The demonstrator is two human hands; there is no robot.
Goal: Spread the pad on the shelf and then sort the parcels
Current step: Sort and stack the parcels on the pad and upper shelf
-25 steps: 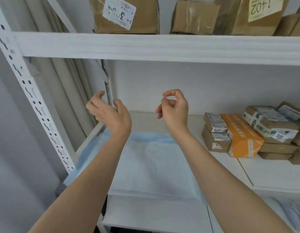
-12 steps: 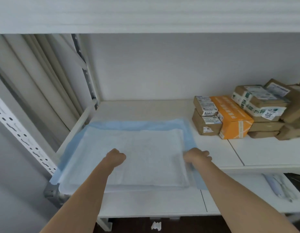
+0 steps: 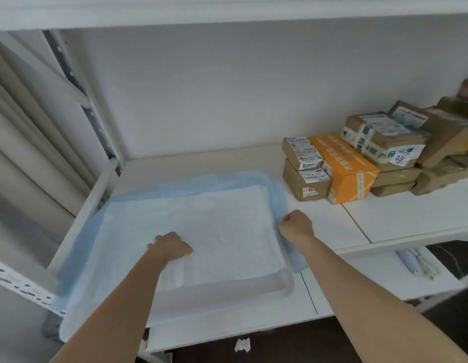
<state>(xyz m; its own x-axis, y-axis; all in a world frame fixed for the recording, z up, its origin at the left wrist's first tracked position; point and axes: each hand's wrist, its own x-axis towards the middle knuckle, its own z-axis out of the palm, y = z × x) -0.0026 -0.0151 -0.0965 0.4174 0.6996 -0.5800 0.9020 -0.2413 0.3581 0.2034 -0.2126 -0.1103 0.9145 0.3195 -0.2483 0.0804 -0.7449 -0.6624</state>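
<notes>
White pad (image 3: 214,226) (blue-edged) lies flat, its near edge apparently overhanging.

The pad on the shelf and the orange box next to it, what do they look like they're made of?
The pad looks like soft, matte non-woven paper or fabric: a white quilted middle with a thin, crinkled blue border that could be plastic film. The orange box looks like printed cardboard with a smooth finish, with sharp folded edges and tape across its end.

Both bare forearms reaching forward, left hand (image 3: 172,248) fisted knuckles-down, right hand (image 3: 297,224) with fingers curled
</notes>
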